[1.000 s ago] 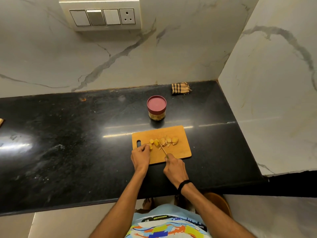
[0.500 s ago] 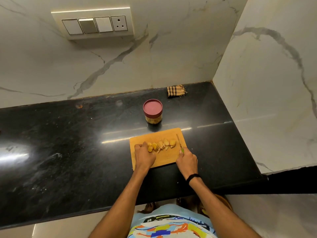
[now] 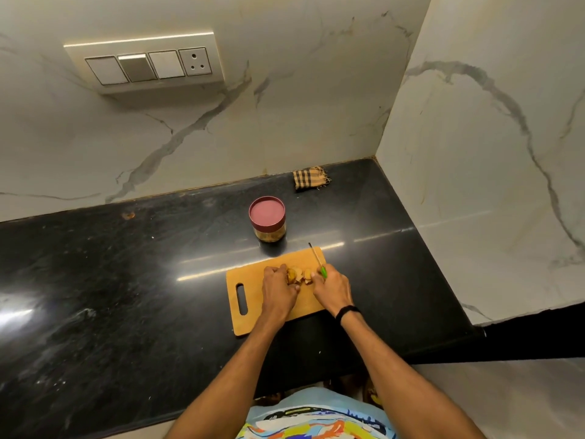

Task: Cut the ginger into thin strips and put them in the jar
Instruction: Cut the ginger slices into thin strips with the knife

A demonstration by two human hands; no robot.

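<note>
Yellow ginger pieces [image 3: 297,274] lie bunched on a wooden cutting board [image 3: 253,280] on the black counter. My left hand [image 3: 278,288] curls against the left side of the pile. On the right side sits my right hand [image 3: 332,288], which grips a green-handled knife [image 3: 317,260]; its blade points up and away over the board's far edge. Both hands touch the ginger from either side. The jar [image 3: 267,219] stands just behind the board with its dark red lid on.
A folded checked cloth [image 3: 310,178] lies at the back near the corner. Marble walls close the back and right side. A switch panel [image 3: 145,64] is on the back wall. The black counter [image 3: 126,280] stretches far to the left.
The knife left the ginger and swung out to the right with its blade pointing away. Both hands then closed in on the spread slices and pushed them into a tighter pile.
</note>
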